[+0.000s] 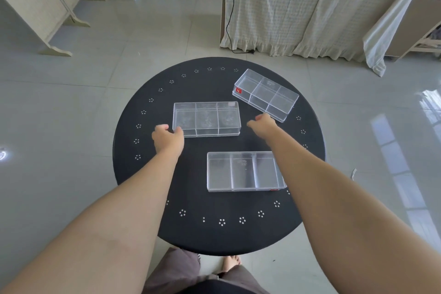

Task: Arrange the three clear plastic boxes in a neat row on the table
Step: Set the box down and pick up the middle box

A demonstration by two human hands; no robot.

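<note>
Black round table (148, 174), ring of small white dot clusters near its rim. Three clear plastic boxes on it, each divided into compartments, not in a row.

Middle box (206, 119): long side roughly parallel to the near edge, left of table centre. Three compartments across, plus a narrow strip along the near side.

Far box (266, 94): upper right, rotated at an angle to the other two, small red label on its left end. Well apart from the near box, near the middle box's right end.

Near box (243, 172): closest to the person, right of centre, three compartments side by side, small red mark at its near right corner. Right forearm crosses over its right end.

Left hand (168, 138): at the near left corner of the middle box, fingers curled, thumb touching the corner. Grip loose; cannot tell if the box is actually held.

Right hand (262, 124): between the middle box's right end and the far box's near corner, fingers curled inward, nothing in it. Contact with the far box cannot be told.

Floor: pale glossy tiles. Bare foot (230, 262) visible below the table edge.
</note>
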